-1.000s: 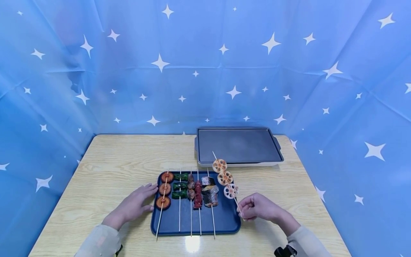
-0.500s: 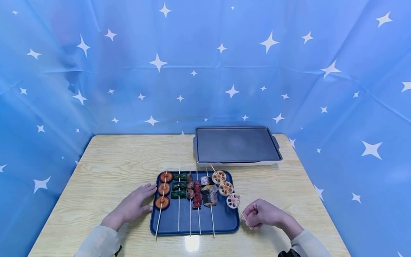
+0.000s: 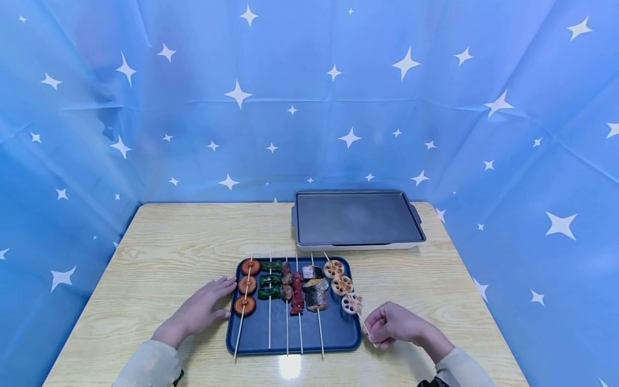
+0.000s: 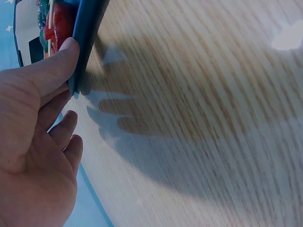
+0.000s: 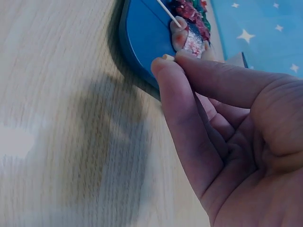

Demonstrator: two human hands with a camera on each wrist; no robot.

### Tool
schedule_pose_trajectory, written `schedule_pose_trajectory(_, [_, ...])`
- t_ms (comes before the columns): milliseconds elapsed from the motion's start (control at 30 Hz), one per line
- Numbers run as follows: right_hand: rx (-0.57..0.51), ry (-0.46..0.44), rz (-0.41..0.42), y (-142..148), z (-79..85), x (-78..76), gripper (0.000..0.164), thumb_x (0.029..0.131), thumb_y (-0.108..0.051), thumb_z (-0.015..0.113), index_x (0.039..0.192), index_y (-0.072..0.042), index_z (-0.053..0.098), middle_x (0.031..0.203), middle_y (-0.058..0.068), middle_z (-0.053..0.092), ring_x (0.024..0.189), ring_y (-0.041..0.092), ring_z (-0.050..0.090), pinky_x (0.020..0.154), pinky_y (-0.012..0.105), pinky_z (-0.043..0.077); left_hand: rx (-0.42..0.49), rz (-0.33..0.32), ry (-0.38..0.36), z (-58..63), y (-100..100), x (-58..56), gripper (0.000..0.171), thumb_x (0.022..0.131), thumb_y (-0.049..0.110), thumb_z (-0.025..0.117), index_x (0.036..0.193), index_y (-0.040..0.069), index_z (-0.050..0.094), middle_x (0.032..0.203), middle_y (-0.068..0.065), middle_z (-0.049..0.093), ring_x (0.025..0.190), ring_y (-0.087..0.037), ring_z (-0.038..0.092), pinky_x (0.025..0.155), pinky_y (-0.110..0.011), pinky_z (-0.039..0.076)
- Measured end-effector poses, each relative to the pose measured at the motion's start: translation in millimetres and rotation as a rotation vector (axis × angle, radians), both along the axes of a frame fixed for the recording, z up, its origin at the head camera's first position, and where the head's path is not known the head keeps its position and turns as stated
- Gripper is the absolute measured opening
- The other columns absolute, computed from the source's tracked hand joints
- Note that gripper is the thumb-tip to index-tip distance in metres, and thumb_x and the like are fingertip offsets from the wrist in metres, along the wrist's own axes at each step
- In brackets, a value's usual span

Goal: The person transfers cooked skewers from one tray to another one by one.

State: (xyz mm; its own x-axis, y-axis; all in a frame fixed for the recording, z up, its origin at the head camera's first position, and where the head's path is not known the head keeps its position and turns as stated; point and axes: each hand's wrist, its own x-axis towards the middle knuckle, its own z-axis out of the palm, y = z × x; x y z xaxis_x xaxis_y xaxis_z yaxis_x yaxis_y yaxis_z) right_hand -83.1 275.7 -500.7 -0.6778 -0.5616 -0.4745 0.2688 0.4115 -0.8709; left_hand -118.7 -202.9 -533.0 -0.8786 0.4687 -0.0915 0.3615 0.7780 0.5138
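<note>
My right hand [image 3: 394,325] pinches the stick end of a lotus root skewer [image 3: 342,286] between thumb and index finger. Its three lotus slices lie along the right side of a blue tray [image 3: 292,336]; the lowest overlaps the rim. In the right wrist view only the stick's butt end [image 5: 168,57] shows between the fingertips. My left hand [image 3: 200,306] rests against the tray's left edge, thumb and fingers spread. The left wrist view has thumb and index fingertips right at the tray rim [image 4: 85,47]. Next to the lotus lies a fish skewer [image 3: 315,287].
Also on the tray are a mushroom skewer [image 3: 247,285], a green pepper skewer [image 3: 270,279], a brown meat skewer [image 3: 287,279] and a red meat skewer [image 3: 297,293]. A dark griddle [image 3: 358,217] stands behind on the wooden table [image 3: 193,236]. Blue starry cloth [image 3: 309,97] surrounds it.
My right hand has moved rightward and nearer the front edge, bringing the lotus root skewer down from overlapping the griddle's front onto the tray's right side. My left hand stays at the tray's edge.
</note>
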Motion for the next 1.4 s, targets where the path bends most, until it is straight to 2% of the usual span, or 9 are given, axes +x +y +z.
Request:
schedule_pose_trajectory(100, [-0.011, -0.01, -0.013, -3.3, -1.3, 1.7, 0.022, 0.082, 0.002, 0.067, 0.085, 0.021, 0.057, 0.065, -0.003, 0.065, 0.059, 0.005, 0.061, 0.055, 0.016, 0.053, 0.0, 0.001, -0.001, 0.2, 0.0, 0.2, 0.064, 0.085, 0.022, 0.074, 0.141, 0.003, 0.049, 0.153, -0.011, 0.042, 0.144, -0.038, 0.034, 0.118, -0.059, 0.027])
schedule_pose_trajectory(233, [-0.009, -0.016, -0.049, -9.4, -4.9, 4.1, 0.01, 0.082, 0.004, 0.067, 0.084, 0.012, 0.062, 0.067, -0.003, 0.067, 0.059, 0.004, 0.062, 0.054, 0.016, 0.055, 0.009, 0.003, -0.002, 1.7, 1.0, 0.8, 0.064, 0.085, 0.022, 0.074, 0.141, 0.003, 0.049, 0.153, -0.012, 0.043, 0.144, -0.039, 0.033, 0.118, -0.06, 0.027])
schedule_pose_trajectory(333, [0.0, -0.018, -0.073, -15.4, -7.6, 6.3, 0.007, 0.081, 0.004, 0.068, 0.084, 0.008, 0.063, 0.067, -0.002, 0.065, 0.058, 0.005, 0.062, 0.054, 0.016, 0.055, 0.013, 0.0, -0.002, 2.6, 2.1, 1.0, 0.064, 0.085, 0.021, 0.074, 0.141, 0.002, 0.049, 0.153, -0.013, 0.043, 0.144, -0.039, 0.033, 0.118, -0.061, 0.026])
schedule_pose_trajectory(633, [0.033, 0.005, -0.147, -34.3, -14.3, 11.0, 0.013, 0.087, -0.003, 0.064, 0.088, 0.01, 0.064, 0.069, 0.004, 0.067, 0.057, 0.008, 0.063, 0.055, 0.024, 0.06, 0.004, 0.004, 0.0, 2.8, 1.6, -0.1, 0.064, 0.085, 0.022, 0.074, 0.141, 0.004, 0.049, 0.153, -0.011, 0.042, 0.144, -0.038, 0.033, 0.118, -0.06, 0.027])
schedule_pose_trajectory(900, [0.022, 0.002, -0.188, -42.0, -18.6, 14.9, 0.012, 0.086, -0.002, 0.066, 0.086, 0.009, 0.061, 0.068, 0.005, 0.065, 0.056, 0.009, 0.063, 0.056, 0.026, 0.061, 0.006, 0.005, 0.004, 3.3, 2.7, 0.7, 0.064, 0.084, 0.021, 0.074, 0.141, 0.002, 0.049, 0.153, -0.013, 0.043, 0.143, -0.039, 0.034, 0.117, -0.061, 0.028])
schedule_pose_trajectory(1400, [0.047, 0.002, -0.182, -48.4, -21.7, 11.1, 0.015, 0.087, -0.004, 0.067, 0.085, 0.011, 0.065, 0.064, 0.007, 0.067, 0.052, 0.009, 0.062, 0.053, 0.028, 0.061, -0.004, 0.024, 0.002, 3.0, 2.3, 2.6, 0.065, 0.084, 0.022, 0.074, 0.142, 0.003, 0.049, 0.152, -0.012, 0.043, 0.144, -0.04, 0.033, 0.117, -0.062, 0.026])
